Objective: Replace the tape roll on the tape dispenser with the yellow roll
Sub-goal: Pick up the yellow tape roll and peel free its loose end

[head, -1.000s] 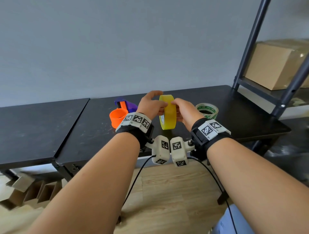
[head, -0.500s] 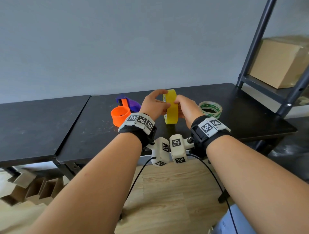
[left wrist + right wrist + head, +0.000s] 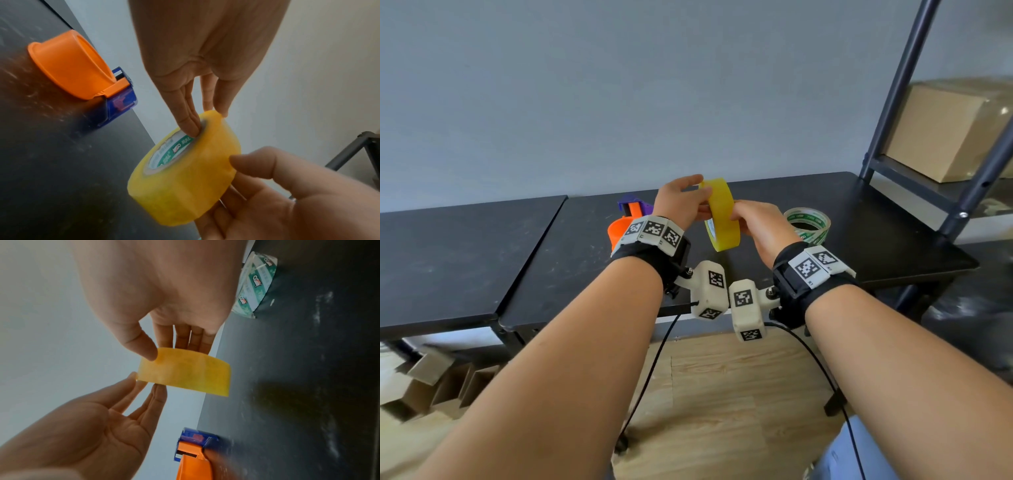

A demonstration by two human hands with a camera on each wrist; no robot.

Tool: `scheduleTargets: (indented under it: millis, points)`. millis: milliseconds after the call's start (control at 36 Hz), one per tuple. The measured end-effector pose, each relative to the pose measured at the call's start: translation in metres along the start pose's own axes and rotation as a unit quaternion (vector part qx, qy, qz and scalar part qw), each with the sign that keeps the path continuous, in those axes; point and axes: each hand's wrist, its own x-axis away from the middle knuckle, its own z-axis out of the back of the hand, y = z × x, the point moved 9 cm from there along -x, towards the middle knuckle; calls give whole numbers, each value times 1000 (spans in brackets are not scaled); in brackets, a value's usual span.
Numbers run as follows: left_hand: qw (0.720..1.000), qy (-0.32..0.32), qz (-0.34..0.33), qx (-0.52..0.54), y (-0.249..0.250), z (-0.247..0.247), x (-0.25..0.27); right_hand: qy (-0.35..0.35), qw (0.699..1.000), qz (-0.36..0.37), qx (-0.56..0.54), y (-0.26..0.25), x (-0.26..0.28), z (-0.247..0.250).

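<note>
Since half a second ago both hands have lifted the yellow roll [image 3: 722, 219] a bit higher above the worktop [image 3: 859, 219], and it now tilts, top edge leaning left. Left hand [image 3: 681, 205] is on the roll's upper left side: in the left wrist view its fingers [image 3: 188, 116] reach into the core opening while another fingertip rests on the outer rim, so it pinches the roll wall. Right hand [image 3: 756, 219] holds the right side; thumb [image 3: 141, 344] presses the outer yellow band, the other fingers go behind the roll, so it is gripping too. Roll is in the air, standing on edge, not touching the worktop. Green and white printed label shows on the inner core [image 3: 170, 152].

Tape dispenser [image 3: 628, 219] lies on the worktop to the left, behind the left wrist: orange spool holder, blue-purple cutter end. Its orange drum carries no roll in the left wrist view [image 3: 72, 65].

Clear tape roll with green print [image 3: 808, 224] lies flat on the worktop just right of the right hand, apart from it. Dark metal shelf frame [image 3: 900, 85] at far right, cardboard box [image 3: 945, 130] on the shelf. Both wrists wear black straps with printed markers.
</note>
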Motion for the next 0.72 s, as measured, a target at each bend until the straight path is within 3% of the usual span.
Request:
scheduleTargets:
  millis: [417,722]
  points:
    - [994,-74,-2,-75,1,-8,21,13,999,-20,-42,-1,7,1]
    - [998,-56,-17,-33,4,4,20,-44,999,18,-6,-14,14,-14]
